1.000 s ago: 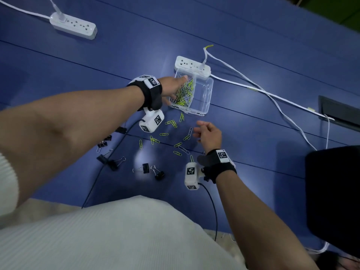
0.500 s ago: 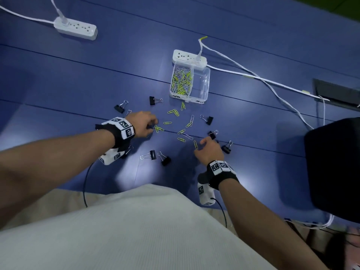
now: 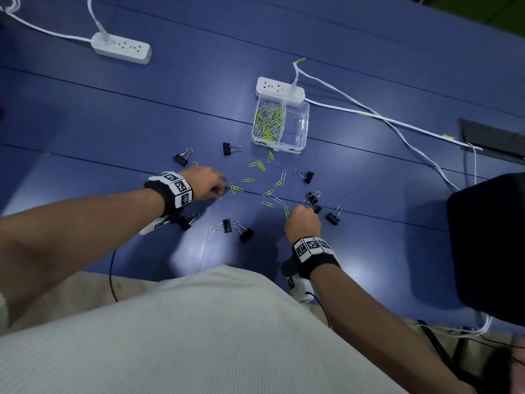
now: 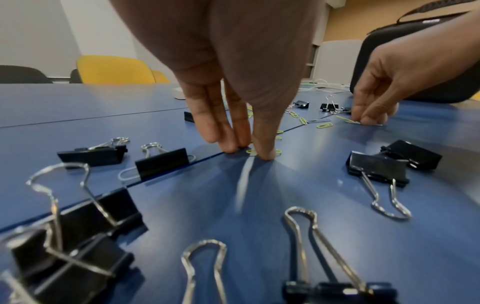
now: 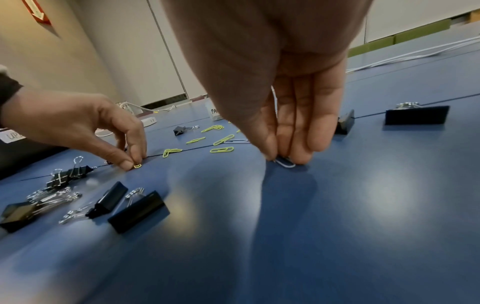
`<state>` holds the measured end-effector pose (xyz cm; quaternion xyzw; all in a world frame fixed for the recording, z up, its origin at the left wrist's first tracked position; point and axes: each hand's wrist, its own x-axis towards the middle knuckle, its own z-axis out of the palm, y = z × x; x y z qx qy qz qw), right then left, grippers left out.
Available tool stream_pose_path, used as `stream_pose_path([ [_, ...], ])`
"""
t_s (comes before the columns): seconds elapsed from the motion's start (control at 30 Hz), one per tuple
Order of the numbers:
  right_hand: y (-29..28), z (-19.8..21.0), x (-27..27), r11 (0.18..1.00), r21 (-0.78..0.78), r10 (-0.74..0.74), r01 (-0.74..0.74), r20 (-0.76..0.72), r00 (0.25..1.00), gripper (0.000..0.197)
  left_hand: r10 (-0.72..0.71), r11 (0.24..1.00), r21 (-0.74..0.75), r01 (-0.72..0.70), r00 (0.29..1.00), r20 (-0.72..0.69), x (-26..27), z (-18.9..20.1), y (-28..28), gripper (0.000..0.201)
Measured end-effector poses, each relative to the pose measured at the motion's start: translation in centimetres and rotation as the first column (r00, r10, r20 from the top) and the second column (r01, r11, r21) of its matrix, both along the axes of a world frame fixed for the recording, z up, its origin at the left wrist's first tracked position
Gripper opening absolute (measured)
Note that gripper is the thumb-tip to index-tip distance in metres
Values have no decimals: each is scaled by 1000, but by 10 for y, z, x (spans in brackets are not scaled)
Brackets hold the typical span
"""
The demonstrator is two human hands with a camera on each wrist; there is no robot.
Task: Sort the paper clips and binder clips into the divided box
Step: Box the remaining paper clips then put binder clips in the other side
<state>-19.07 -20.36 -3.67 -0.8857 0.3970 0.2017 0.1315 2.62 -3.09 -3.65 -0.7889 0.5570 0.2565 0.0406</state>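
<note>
The clear divided box [image 3: 305, 120] stands mid-table; its left compartment holds a heap of green and silver paper clips [image 3: 268, 122], and its right one looks bare. Loose paper clips [image 3: 257, 165] lie in front of it, ringed by black binder clips [image 3: 227, 225]. My left hand [image 3: 219, 194] pinches a green paper clip [image 4: 278, 151] against the table, thumb and fingertips [image 4: 265, 155] pressed down. My right hand [image 3: 295, 213] pinches a silver paper clip [image 5: 285, 164] on the table, with a green paper clip [image 3: 286, 211] beside it. Binder clips [image 4: 162, 162] lie close around both hands.
A white power strip [image 3: 279, 88] touches the box's far side, and another power strip [image 3: 120, 48] lies far left. White cables [image 3: 383, 118] run to the right. A black bag [image 3: 488, 243] fills the right side. The table's front edge runs just before my lap.
A second ago my left hand was at the box's left compartment; it has come back down to the loose clips. My right hand has dropped onto a clip nearer the front edge.
</note>
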Motion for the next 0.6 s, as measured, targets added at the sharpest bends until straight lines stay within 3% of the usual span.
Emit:
stream_pose_path([
  [0.17, -1, 2, 7, 996, 9, 92, -92, -26, 995, 18, 11, 1000, -17, -11, 999, 39, -10, -2, 0, 12],
  [0.27, -2, -3, 5, 993, -9, 120, -120, -23, 993, 21, 161, 981, -104, -163, 987, -28, -20, -2, -2, 8],
  [0.33, -7, -9, 0, 999, 15, 32, -33, 6, 999, 23, 333, 916, -177, -361, 927, -172, -23, -3, -3, 11],
  [0.4, -13, -11, -5, 977, 133, -180, 164, 118, 977, 17, 436, 833, -197, -517, 833, -339, -26, -4, -5, 20],
  [0.47, -17, -10, -8, 857, 397, -447, 327, 261, 855, 10, 510, 777, -170, -606, 765, -393, -26, -2, -11, 25],
  [0.53, -23, -5, -7, 602, 693, -717, 397, 250, 651, 18, 578, 726, -138, -674, 706, -409, -23, -2, -17, 19],
  [0.6, -32, 0, -4, 311, 878, -864, 364, 101, 493, 24, 582, 746, -93, -659, 714, -390, -19, -1, -23, 21],
])
